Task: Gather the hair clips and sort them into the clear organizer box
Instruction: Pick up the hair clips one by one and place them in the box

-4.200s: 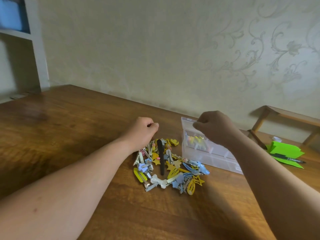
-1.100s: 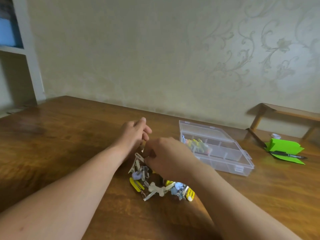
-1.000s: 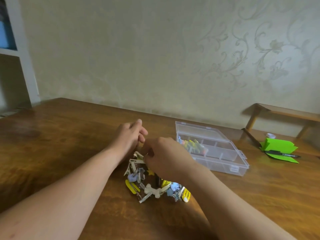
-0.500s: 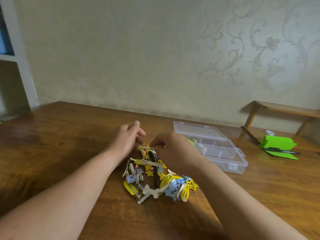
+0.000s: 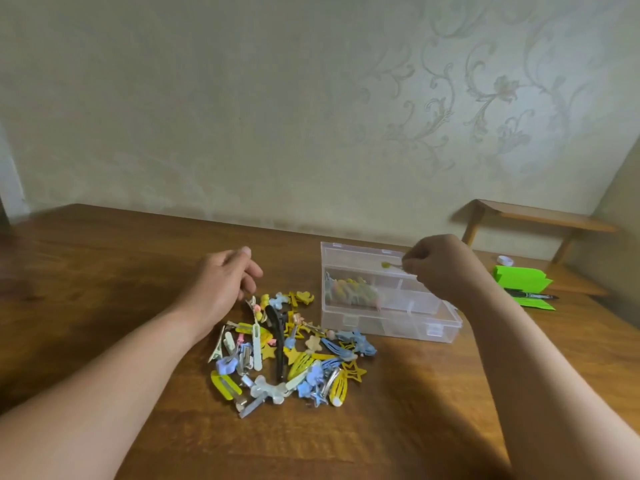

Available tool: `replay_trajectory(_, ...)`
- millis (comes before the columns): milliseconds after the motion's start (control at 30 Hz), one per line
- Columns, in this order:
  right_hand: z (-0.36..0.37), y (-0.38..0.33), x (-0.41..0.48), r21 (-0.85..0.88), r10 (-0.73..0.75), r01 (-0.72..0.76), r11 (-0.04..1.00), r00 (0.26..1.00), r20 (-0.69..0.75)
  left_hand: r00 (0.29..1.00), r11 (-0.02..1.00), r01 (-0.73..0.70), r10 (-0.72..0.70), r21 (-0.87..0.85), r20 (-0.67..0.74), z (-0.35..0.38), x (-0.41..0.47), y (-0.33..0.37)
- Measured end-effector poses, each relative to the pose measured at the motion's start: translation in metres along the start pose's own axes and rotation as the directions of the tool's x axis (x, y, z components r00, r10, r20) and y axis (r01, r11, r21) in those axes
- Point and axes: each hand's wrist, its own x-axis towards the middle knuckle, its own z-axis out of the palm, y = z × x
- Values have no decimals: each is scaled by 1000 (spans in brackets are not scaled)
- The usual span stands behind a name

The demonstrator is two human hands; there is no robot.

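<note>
A heap of hair clips (image 5: 287,351) in yellow, blue, white and black lies on the wooden table (image 5: 104,289). To its right stands the clear organizer box (image 5: 388,327), open, with several coloured clips in its left compartment. My right hand (image 5: 446,268) hovers over the box's far side and pinches a small yellow-green clip (image 5: 389,265) between thumb and fingers. My left hand (image 5: 225,282) rests at the heap's far left edge, fingers loosely curled, holding nothing that I can see.
Green paper (image 5: 523,282) with a black pen (image 5: 530,295) on it lies at the right. A small wooden shelf (image 5: 540,216) stands against the wall behind it, with a small white cap (image 5: 505,260) below. A patterned wall runs along the table's far edge.
My right hand has lifted from the heap and moved right over the box with a small clip pinched in it. My left hand stayed beside the heap.
</note>
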Motion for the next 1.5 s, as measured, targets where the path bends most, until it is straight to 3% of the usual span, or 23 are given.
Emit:
replay_trajectory(200, 16, 9, 4, -200, 72, -67, 977, 997, 16, 1000, 1000, -6, 6, 29, 8, -2, 0, -3)
replay_trajectory(633, 41, 8, 4, -170, 113, -102, 980, 992, 55, 1000, 998, -7, 5, 65, 22, -2, 0, -2)
replay_trajectory(833, 37, -5, -1, -186, 15, -19, 982, 1000, -22, 1000, 999, 1, -2, 55, 27, -2, -3, 1)
replay_trajectory(967, 44, -33, -13, -76, -166, 163, 984, 986, -30, 1000, 998, 13, -15, 58, 22, -1, -3, 2)
replay_trajectory(1167, 68, -78, -48, -16, -511, 511, 860, 860, 6, 999, 997, 39, -41, 66, 27, -2, -2, 3)
replay_trajectory(1267, 84, -93, -65, 9, -645, 650, 759, 752, 134, 998, 998, 49, -50, 48, 34, -2, 0, 2)
replay_trajectory(1400, 100, -94, -77, 21, -720, 756, 654, 614, 324, 998, 996, 66, -67, 59, 18, -1, 0, 3)
replay_trajectory(1500, 104, -93, -76, 24, -691, 742, 670, 612, 384, 999, 995, 36, -37, 92, 16, -1, 0, 2)
